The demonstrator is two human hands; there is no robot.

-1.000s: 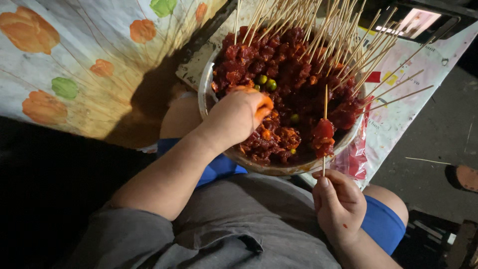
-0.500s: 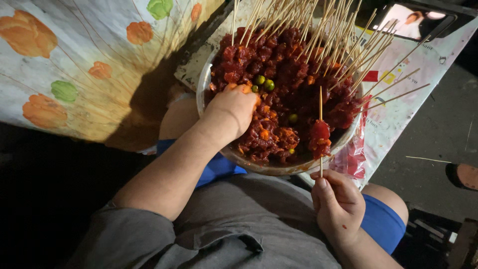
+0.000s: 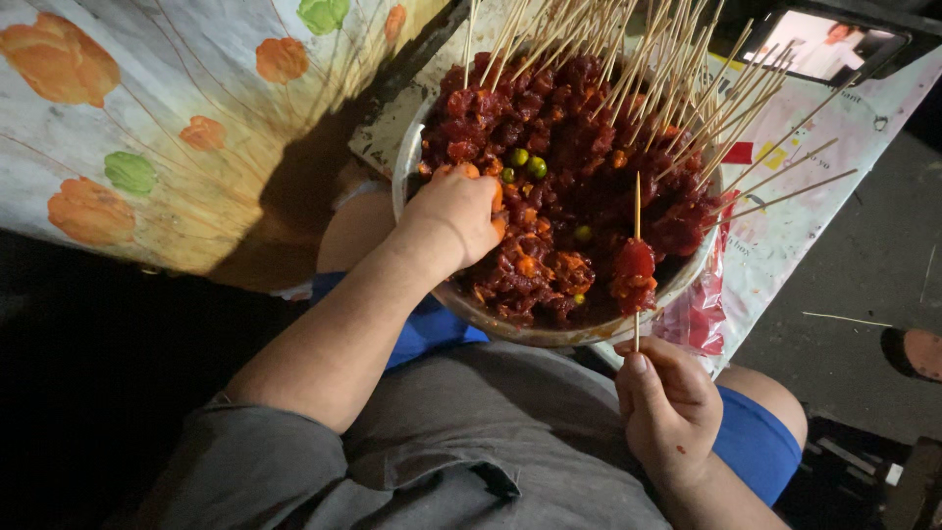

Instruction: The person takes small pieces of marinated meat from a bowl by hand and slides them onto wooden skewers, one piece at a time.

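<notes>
While the floral cloth (image 3: 147, 147) spreads over the far left of the view, the left hand (image 3: 459, 211) is plunged into the near-left part of the clear bowl (image 3: 412, 157), fingers curled down into the red marinated meat (image 3: 549, 128) with their tips buried, so I cannot tell whether they have closed on a piece. Green peas (image 3: 527, 165) lie just beyond its knuckles. To the right of that hand, well inside the bowl's near rim, stands the wooden skewer (image 3: 637, 206), its long axis nearly upright and pointing away from the body, with a red chunk (image 3: 634, 275) threaded low on it. Below the rim, the right hand (image 3: 670, 407) pinches the skewer's bottom end between thumb and fingers, clamped on the stick. The left hand sits nearer the loose meat; the skewer's free tip lies up and to its right. Many loaded skewers (image 3: 687, 88) fan out at the bowl's far right.
</notes>
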